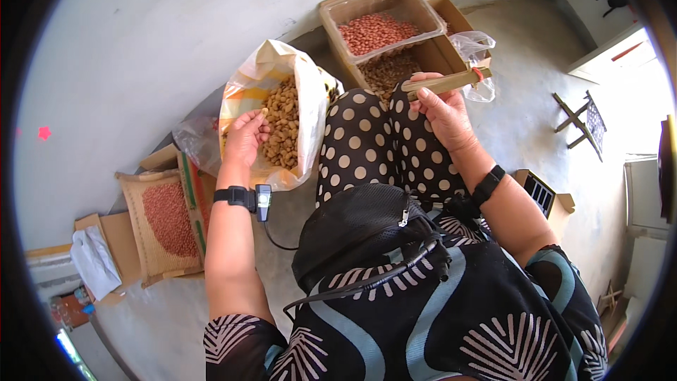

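Observation:
Over an open white and orange woven sack (308, 123), my left hand (245, 137) pinches a peanut (264, 111) between thumb and fingertips. Unshelled peanuts (283, 123) fill the sack below it. My right hand (449, 118) grips bamboo tongs (451, 83), two strips bound with a red tie near the far end, held above my right knee. Beyond my knees, a clear plastic tub (384, 53) holds shelled red peanuts (377, 32). It rests on a cardboard box (441, 56) with empty shells (388, 74) inside.
At the left, another woven sack (134, 204) of red peanuts stands beside cardboard (116, 240). A clear plastic bag (476, 46) hangs by the shell box. A small folding stool (584, 123) stands at the right. An open carton (543, 197) lies near my right elbow.

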Motion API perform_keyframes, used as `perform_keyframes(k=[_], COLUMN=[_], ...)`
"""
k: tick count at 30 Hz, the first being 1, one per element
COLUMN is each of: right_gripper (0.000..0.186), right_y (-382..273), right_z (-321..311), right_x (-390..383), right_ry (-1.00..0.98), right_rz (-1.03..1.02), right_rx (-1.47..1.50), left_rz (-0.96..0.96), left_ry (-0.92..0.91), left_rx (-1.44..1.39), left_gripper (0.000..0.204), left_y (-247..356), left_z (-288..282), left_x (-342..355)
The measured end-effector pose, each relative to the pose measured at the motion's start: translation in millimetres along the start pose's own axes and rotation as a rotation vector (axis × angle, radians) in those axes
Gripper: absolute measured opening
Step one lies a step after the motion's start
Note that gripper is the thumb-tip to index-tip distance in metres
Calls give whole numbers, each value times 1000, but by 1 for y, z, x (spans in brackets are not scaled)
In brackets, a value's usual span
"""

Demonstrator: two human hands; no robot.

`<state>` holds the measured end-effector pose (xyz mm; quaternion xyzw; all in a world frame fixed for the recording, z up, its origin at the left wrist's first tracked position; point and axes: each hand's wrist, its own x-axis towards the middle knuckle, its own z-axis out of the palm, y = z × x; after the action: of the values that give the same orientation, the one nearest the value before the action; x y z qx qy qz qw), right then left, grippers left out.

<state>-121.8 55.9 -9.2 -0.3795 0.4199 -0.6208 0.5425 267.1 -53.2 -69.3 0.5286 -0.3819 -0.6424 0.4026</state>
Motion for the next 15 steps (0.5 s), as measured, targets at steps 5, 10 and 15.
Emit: perform_keyframes(k=[5,10,15], right_gripper=[25,26,28], right_y=[1,0,-6], right_z=[0,5,2], right_x=[0,-4,-11], right_ry=[-63,-56,-74], right_rz=[-31,-5,-44], right_rx=[-26,-4,7], left_rz=[2,-5,-48], left_ry=[-205,-479,-593], left_rx=[-205,-311,-225], left_gripper=[16,20,13], left_y=[56,80,71], left_z=[14,76,148], left_x=[-53,-71,-61])
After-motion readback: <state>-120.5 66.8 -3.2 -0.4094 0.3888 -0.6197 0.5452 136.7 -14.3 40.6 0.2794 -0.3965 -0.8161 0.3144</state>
